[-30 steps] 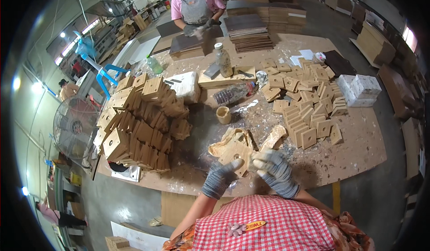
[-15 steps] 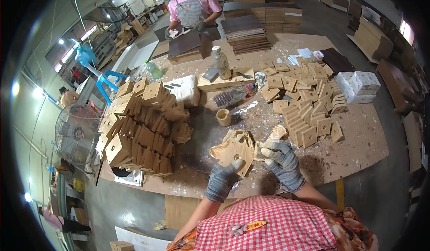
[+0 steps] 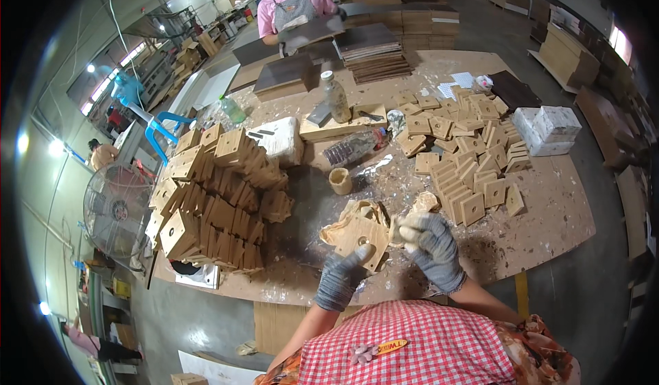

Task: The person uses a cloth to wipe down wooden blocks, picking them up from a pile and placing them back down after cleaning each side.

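Note:
My left hand (image 3: 339, 278), in a grey knit glove, holds a flat wooden block (image 3: 355, 233) with a round hole, its thumb on the near face. Around the block's far side is crumpled tan material (image 3: 334, 232), perhaps a wrapper or cloth. My right hand (image 3: 434, 253), also gloved, is closed in a pinch by the block's right edge; what sits in its fingertips is too small and blurred to name. Just beyond these fingers lies a pale tan lump (image 3: 425, 202).
Stacked wooden blocks (image 3: 213, 193) rise at left; loose drilled blocks (image 3: 473, 145) spread at right. Farther off are a small tan cup (image 3: 340, 180), a lying plastic bottle (image 3: 353, 147), an upright bottle (image 3: 335, 98) and white wrapped bundles (image 3: 549, 130). Across the table a co-worker (image 3: 295, 7) handles a dark board.
My right fingers have shifted slightly at the block's edge; my left hand and the block stay almost in place. Across the table, the co-worker has raised a dark board off the stack.

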`<move>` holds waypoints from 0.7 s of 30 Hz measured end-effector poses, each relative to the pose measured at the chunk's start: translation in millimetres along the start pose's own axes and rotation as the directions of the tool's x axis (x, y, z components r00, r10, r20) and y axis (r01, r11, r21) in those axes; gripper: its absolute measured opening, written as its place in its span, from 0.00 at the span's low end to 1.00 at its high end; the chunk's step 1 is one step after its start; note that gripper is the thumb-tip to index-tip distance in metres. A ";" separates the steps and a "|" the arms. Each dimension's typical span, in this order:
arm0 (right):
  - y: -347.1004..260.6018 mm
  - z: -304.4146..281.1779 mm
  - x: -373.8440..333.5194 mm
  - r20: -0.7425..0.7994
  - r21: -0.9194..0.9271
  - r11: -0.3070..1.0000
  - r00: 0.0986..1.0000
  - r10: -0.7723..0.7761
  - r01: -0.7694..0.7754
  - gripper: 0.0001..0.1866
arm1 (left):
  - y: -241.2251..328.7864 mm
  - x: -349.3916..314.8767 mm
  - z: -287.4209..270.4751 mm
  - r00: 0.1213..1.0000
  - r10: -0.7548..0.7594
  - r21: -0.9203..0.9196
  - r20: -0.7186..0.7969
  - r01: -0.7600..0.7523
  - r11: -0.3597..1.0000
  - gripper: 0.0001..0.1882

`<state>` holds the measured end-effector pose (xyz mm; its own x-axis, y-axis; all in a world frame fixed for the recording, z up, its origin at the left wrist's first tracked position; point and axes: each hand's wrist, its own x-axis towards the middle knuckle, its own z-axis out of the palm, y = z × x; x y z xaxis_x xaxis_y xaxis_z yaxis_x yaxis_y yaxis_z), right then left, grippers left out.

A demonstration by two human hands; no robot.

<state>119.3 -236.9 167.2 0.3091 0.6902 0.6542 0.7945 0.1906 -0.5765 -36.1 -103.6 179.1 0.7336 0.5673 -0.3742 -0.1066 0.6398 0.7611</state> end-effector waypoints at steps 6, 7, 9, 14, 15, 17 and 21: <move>-3.5 17.3 -25.5 0.274 0.043 0.992 0.953 -0.129 0.122 0.16 | 7.3 0.1 -10.5 0.996 -0.080 0.213 -0.027 0.083 0.973 0.26; -3.1 15.7 -22.7 0.274 0.042 0.992 0.953 -0.128 0.121 0.16 | 10.8 -3.8 -2.0 0.999 -0.037 0.137 0.015 0.034 0.990 0.26; -2.1 8.7 -10.3 0.059 0.126 0.990 0.997 0.053 -0.060 0.14 | 11.1 -7.3 4.3 0.999 0.008 0.057 0.053 -0.011 0.998 0.26; -13.3 4.0 6.5 -0.127 0.474 0.831 0.911 0.393 -0.292 0.15 | 9.1 -2.3 -8.1 0.983 -0.093 -0.108 0.156 0.111 0.988 0.28; -14.6 6.0 5.7 -0.125 0.474 0.830 0.911 0.394 -0.293 0.15 | 6.0 -1.1 -12.7 0.984 -0.093 -0.109 0.154 0.111 0.988 0.28; -18.0 11.6 2.3 -0.076 0.393 0.904 0.973 0.217 -0.171 0.16 | 3.4 0.8 -18.7 0.971 -0.184 -0.248 0.156 0.218 0.944 0.25; -20.2 15.2 0.7 -0.011 0.099 0.990 0.994 0.105 -0.104 0.16 | -2.6 5.4 -28.0 0.964 -0.247 -0.321 0.102 0.267 0.909 0.19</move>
<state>95.5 -229.6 171.9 0.3965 0.6991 0.5951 0.7024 0.1864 -0.6869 -50.7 -87.7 160.2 0.8015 0.3362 -0.4945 -0.1168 0.8991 0.4219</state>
